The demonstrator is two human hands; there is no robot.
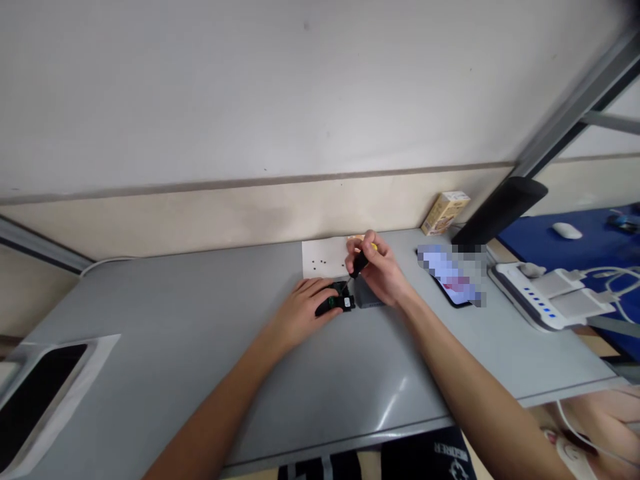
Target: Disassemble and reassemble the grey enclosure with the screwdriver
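My left hand lies over a small black device on the grey table and holds it down, fingers curled round it. My right hand grips a small screwdriver with a black and yellow handle, tip pointing down at the device. A dark grey block sits just right of the device, under my right hand. Behind them lies a white sheet of paper with several tiny dark screws on it.
A phone lies to the right of my hands. Further right are a white power strip with plugs and cables, a black monitor stand and a small yellow carton by the wall. A dark opening sits at the table's left edge.
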